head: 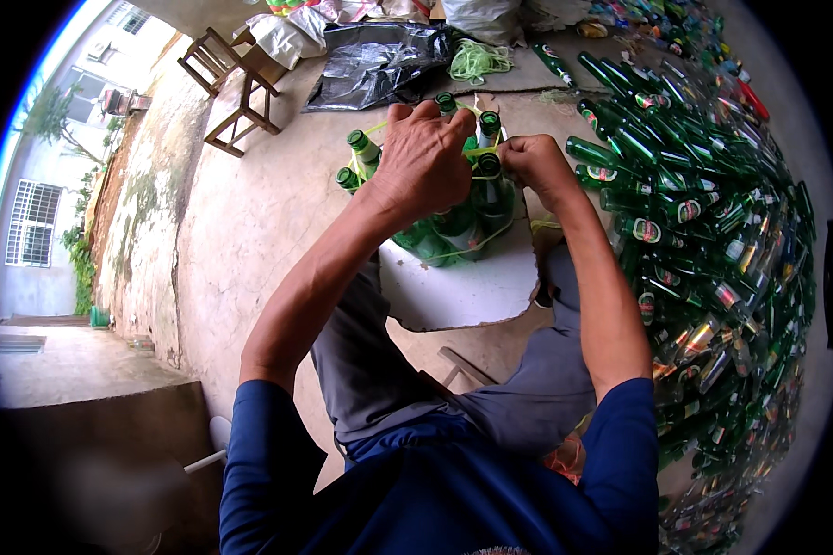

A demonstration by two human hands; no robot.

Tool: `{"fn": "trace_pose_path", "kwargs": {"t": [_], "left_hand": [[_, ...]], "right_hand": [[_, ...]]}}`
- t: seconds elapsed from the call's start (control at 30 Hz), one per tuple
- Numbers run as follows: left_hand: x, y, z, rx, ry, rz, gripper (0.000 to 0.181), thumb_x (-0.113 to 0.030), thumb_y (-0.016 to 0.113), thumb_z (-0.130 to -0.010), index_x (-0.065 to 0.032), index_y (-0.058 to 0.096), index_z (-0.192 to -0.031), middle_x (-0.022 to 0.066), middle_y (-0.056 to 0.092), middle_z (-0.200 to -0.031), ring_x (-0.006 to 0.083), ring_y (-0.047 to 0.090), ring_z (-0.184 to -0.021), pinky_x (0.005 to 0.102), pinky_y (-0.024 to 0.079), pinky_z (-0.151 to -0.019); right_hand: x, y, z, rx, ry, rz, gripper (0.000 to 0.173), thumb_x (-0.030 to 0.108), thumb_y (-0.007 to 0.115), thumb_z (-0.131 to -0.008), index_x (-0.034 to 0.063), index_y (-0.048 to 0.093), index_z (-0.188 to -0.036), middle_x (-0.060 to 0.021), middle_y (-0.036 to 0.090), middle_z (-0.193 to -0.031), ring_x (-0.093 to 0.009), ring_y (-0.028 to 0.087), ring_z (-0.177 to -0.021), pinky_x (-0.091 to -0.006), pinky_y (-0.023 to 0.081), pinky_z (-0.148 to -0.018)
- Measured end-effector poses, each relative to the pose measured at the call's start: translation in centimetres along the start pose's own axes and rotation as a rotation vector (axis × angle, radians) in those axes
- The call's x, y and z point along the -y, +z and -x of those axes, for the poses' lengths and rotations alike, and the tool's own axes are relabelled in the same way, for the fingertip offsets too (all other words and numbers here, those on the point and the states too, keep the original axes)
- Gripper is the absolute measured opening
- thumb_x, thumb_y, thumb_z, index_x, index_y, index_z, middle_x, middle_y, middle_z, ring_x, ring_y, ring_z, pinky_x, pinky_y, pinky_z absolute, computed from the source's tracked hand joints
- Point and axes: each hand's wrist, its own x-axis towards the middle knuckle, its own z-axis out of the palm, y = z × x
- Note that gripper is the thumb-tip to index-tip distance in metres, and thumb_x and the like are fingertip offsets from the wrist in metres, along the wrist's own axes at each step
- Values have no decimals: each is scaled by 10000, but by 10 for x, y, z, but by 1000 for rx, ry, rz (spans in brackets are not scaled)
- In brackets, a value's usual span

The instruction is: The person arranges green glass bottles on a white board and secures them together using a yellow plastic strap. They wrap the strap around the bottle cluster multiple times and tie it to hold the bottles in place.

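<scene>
Upright green glass bottles (494, 201) stand packed in a cluster before me, on a white board (458, 298) with chipped edges. Yellow-green plastic twine (484, 150) runs around their necks, and another strand circles them lower down. My left hand (427, 156) lies over the tops of the bottles with its fingers bent; what its fingertips hold is hidden beneath it. At the cluster's right side, my right hand (536, 163) is closed in a pinch on the twine, beside the nearest right bottle neck.
A large heap of loose green bottles (687, 208) spreads along my right. Beyond the board lie a black plastic sheet (382, 62) and a tangle of pale green twine (479, 62). A wooden chair (239, 90) stands at the far left, near stuffed white sacks (486, 21).
</scene>
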Motion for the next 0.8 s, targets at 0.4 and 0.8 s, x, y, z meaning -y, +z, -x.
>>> {"fn": "trace_pose_path", "kwargs": {"t": [0.4, 0.8], "left_hand": [[36, 6, 9, -72, -175, 113, 96, -54, 611, -836, -66, 620, -931, 116, 711, -875, 331, 691, -851, 447, 523, -744], [64, 30, -8, -16, -248, 209, 120, -82, 582, -816, -96, 691, -864, 174, 700, -833, 385, 683, -815, 487, 529, -700]], "right_hand": [[-6, 2, -4, 6, -91, -28, 230, 171, 649, -940, 3, 719, -799, 85, 547, -624, -6, 432, -541, -211, 323, -487], [-2, 5, -1, -84, -84, 89, 230, 159, 654, -894, -23, 721, -769, 46, 576, -610, -36, 472, -568, -246, 387, -530]]}}
